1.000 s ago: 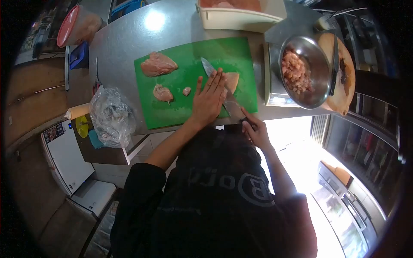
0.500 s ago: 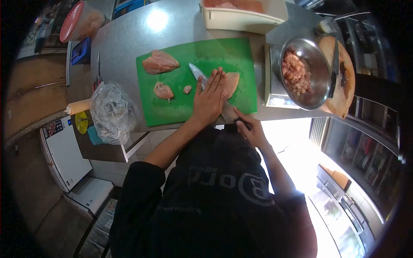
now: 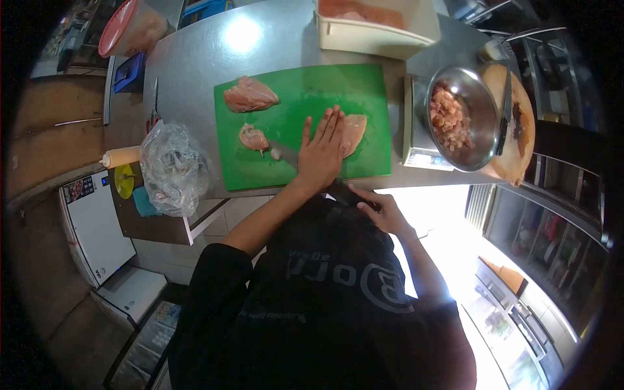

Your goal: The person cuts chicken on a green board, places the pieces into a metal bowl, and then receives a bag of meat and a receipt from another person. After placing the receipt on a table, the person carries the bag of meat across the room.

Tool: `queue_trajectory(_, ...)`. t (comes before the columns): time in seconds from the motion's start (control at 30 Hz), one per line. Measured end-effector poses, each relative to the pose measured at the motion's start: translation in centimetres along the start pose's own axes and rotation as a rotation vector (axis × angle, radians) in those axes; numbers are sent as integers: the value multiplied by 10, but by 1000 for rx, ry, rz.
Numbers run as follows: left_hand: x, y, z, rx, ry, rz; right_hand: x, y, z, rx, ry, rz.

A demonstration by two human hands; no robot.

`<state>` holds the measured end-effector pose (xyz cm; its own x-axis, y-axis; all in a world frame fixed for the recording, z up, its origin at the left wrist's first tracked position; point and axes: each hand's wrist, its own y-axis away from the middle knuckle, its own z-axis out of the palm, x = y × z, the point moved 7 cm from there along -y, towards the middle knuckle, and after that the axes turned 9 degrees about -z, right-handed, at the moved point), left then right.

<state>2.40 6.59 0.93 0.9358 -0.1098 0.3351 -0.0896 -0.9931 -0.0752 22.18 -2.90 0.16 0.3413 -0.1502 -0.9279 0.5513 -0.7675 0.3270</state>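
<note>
flat open left hand on slick pink fillet, right hand gripping steel knife

The left hand lies flat over the chicken piece and hides most of the knife blade beneath it; the handle inside the right hand cannot be made out

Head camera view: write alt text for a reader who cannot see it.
A left hand presses flat on a raw chicken piece on a green cutting board while the right hand grips a knife slicing beneath the palm. A steel bowl of diced chicken sits right.
</note>
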Motion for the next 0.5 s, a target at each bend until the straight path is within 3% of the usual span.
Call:
queue_trajectory(0.1, -4, -5, -3, 16, -49, -10, -8, 12, -4, -35, 118, -58)
queue_trajectory(0.2, -17, -15, -18, -33, 125, -99, 20, 39, -21, -40, 41, 46)
queue_trajectory(0.27, -20, -17, -23, -195, 151, -112, 23, 53, -33, 2, 20, 74)
queue_trajectory(0.5, -44, -30, -17, -210, 242, -153, 5, 70, -39, 3, 96, 86)
